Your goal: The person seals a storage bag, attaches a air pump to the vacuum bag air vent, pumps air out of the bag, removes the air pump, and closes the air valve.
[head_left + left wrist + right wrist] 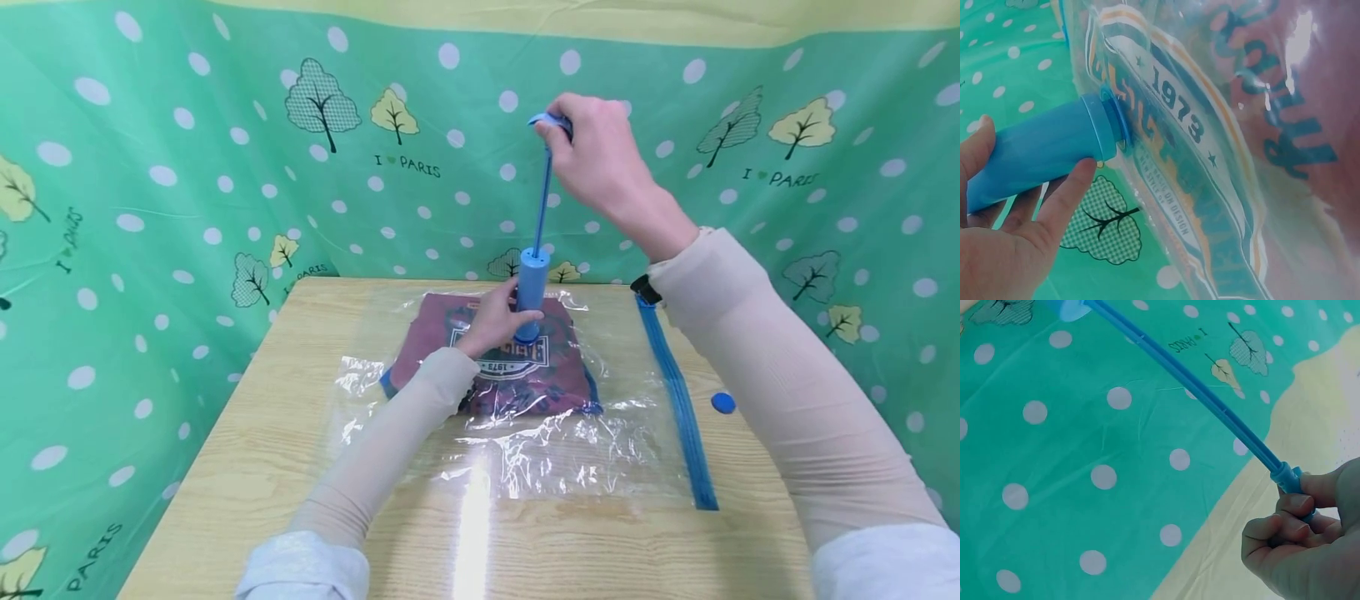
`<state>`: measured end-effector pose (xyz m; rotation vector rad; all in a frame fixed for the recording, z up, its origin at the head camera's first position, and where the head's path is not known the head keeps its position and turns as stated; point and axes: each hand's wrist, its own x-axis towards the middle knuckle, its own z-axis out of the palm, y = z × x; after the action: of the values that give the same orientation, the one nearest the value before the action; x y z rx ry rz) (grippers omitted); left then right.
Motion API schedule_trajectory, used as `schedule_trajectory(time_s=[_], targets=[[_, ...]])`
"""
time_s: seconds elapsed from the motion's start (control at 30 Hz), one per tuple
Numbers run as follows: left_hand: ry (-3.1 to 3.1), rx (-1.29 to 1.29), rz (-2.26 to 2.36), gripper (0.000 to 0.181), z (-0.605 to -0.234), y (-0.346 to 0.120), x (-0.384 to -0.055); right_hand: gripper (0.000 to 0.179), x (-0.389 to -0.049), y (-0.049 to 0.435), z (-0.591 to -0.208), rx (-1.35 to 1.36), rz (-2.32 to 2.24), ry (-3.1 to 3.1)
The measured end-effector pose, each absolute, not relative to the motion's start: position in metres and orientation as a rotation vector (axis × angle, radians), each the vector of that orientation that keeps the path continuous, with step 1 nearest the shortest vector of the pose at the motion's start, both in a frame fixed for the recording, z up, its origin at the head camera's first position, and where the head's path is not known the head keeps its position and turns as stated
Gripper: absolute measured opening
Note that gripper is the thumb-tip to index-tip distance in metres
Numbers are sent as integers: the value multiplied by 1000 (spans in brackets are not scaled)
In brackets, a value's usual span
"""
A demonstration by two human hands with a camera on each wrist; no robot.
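Observation:
A blue hand pump (533,283) stands nearly upright on a clear plastic storage bag (420,462). Inside the bag lies a folded maroon garment (431,329) with a printed "1973" badge. My left hand (493,320) grips the pump barrel low down, thumb and fingers around it. In the left wrist view the barrel's end (1104,122) sits against a round blue valve (1124,119) on the bag. High above, my right hand (596,150) holds the pump handle (551,122) with curled fingers. A long stretch of the thin rod (1197,387) shows between handle and barrel.
A blue zip strip (682,408) runs along the bag's right edge. To its right, a small round blue cap (723,402) lies on the wooden table (247,467). A green dotted curtain (420,200) hangs behind and at both sides.

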<state>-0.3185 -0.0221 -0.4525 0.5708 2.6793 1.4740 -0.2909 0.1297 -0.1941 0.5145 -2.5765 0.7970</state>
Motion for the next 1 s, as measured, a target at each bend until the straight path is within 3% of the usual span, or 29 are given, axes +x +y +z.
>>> schedule_trajectory(time_s=[0.2, 0.43, 0.57, 0.77, 1.0], targets=[[2674, 604, 1477, 67, -452, -23, -319, 36, -294, 126, -213, 543, 801, -2637], [2682, 616, 1459, 65, -454, -25, -321, 30, -303, 126, -292, 584, 822, -2772], [2671, 613, 1474, 64, -454, -25, -322, 29, -305, 125, -319, 606, 770, -2771], [2659, 601, 1491, 63, -452, -25, -321, 27, -306, 125, -321, 612, 764, -2767], [2676, 606, 1460, 63, -452, -25, -320, 27, -304, 129, -289, 618, 789, -2750]])
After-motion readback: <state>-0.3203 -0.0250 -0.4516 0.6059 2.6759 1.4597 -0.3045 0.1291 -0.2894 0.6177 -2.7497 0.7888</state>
